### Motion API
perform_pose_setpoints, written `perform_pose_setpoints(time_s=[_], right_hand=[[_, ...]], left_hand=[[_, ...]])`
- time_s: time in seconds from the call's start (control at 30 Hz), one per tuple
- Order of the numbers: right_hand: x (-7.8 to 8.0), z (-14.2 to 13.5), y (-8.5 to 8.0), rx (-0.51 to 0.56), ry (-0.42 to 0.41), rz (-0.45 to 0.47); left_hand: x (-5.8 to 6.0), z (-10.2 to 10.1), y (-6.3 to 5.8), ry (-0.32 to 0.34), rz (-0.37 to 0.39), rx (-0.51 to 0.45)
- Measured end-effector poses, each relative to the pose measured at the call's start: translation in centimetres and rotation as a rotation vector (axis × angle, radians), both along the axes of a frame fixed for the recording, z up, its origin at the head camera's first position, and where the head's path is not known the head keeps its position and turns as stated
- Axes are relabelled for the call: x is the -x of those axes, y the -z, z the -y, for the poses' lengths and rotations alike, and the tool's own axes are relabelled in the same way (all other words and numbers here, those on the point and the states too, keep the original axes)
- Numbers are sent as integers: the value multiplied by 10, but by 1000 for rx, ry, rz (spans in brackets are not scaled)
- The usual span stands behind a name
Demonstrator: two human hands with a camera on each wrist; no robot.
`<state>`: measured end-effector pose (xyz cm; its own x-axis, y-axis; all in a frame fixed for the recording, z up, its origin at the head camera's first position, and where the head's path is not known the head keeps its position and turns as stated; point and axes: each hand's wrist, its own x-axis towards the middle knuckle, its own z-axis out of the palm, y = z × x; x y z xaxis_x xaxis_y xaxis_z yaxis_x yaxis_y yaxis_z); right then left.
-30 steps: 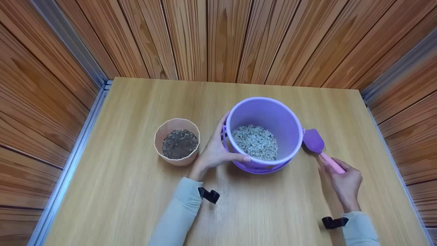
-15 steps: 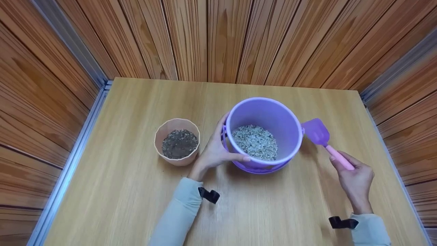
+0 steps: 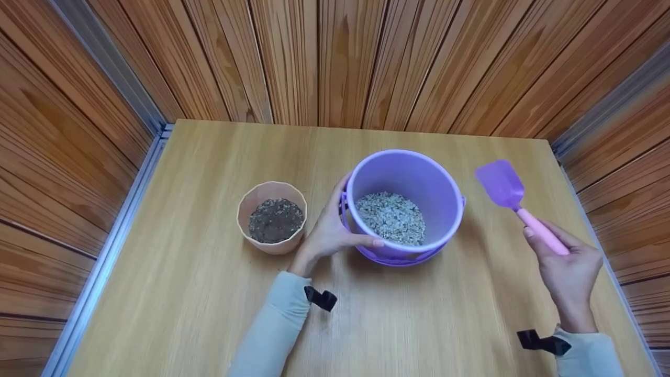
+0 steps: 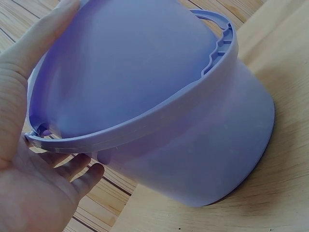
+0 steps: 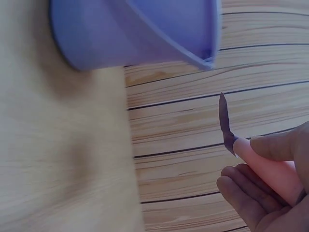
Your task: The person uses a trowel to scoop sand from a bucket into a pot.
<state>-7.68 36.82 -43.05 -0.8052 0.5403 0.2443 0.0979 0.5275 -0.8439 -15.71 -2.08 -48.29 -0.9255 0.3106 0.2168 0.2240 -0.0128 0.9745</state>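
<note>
Head view: scoop [image 3: 510, 195] in right hand [image 3: 570, 269], fingers curled round its handle [image 3: 542, 231], blade [image 3: 498, 179] beyond them; bucket [image 3: 413, 178] held by left hand [image 3: 331, 230], thumb and fingers spread round its side

Tabletop [image 3: 209, 157]: pale wood grain, soft sheen. Back wall [image 3: 345, 63], left wall [image 3: 52, 136] and right wall [image 3: 633, 225]: brown boards, dark joints. Grey posts [image 3: 102, 60] at both far corners. Metal rail [image 3: 111, 251] along the tabletop's left edge; right rail [image 3: 629, 303] appears similar, too narrow to confirm.
</note>
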Motion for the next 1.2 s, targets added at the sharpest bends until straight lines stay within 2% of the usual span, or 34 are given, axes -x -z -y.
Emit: perform_pose_setpoints(time_s=[0.3,0.63,0.77,0.93,1.2], right_hand=[[-6,11,-24,-36,-38,-52],[-9,21,-43,-62,-136,-122],[-9,25,-51,-77,-201,-154],[-8,31,-59,-145,-290,-183],[1,37,-67,-230,-447,-252]], left_hand=[[-1,0,-2,-18,26,35],[-1,0,-4,-59,35,96],[-1,0,-4,-59,34,100],[0,1,-4,-50,12,85],[-1,0,-4,-59,24,98]])
